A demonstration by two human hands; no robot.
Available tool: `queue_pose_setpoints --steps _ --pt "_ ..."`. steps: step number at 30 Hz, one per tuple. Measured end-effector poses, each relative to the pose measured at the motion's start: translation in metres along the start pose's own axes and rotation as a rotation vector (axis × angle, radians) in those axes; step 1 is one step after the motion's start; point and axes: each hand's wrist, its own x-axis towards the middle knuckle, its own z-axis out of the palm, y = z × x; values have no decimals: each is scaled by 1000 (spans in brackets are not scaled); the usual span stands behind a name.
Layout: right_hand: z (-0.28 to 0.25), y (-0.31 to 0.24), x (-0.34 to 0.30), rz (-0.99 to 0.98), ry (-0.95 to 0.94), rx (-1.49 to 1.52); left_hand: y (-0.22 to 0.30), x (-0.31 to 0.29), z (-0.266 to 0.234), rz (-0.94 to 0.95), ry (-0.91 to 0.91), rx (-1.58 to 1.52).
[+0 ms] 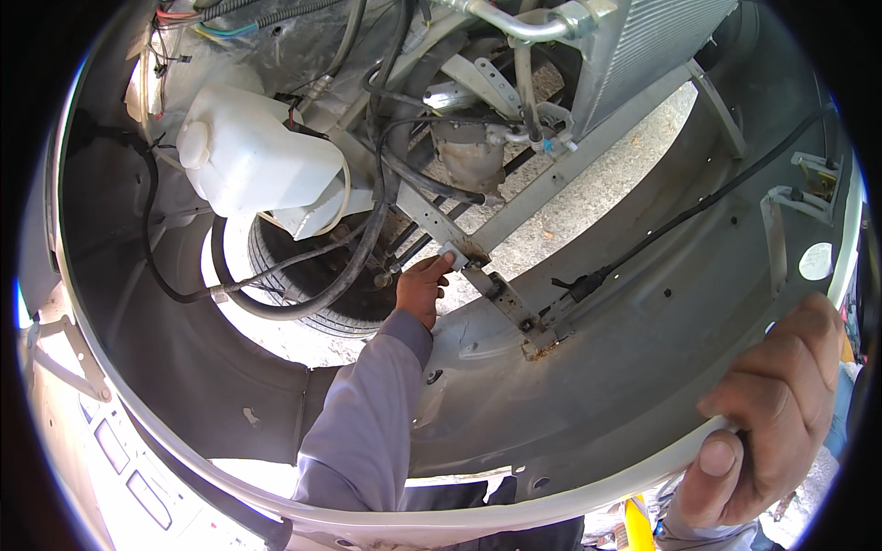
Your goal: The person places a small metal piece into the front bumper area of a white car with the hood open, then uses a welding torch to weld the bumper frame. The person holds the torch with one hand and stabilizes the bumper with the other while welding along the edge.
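My left hand reaches down into the vehicle's front end, its sleeved arm passing over the panel's near rim. Thumb and fingers pinch a small pale flat piece against the metal frame rail, near where a cross member meets it. The piece is too small to tell its kind. At the lower right, my right hand is closed over the rim of the large curved body panel, with the thumb on the near side and the fingers over the edge.
A white plastic reservoir and black hoses lie left of my left hand. Beneath them shows a tyre. A radiator-like finned core stands at the top right. A black cable crosses the panel; rusty bracket ends stick out nearby.
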Motion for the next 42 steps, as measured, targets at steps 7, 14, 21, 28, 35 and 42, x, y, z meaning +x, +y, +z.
queue_pose_setpoints --steps 7,14,21,28,35,42 --pt "0 0 1 -15 -6 -23 6 -4 11 58 44 89" --pt "0 0 1 -7 -5 -17 13 -3 9 -1 81 230" --pt "1 1 1 -9 14 -8 13 2 4 5 7 176" --pt "5 3 1 -25 49 27 21 -1 1 -2 -37 210" --pt "11 3 -1 -22 96 74 17 2 1 3 -25 206" --pt "8 0 -1 5 66 39 11 6 2 -19 -39 157"
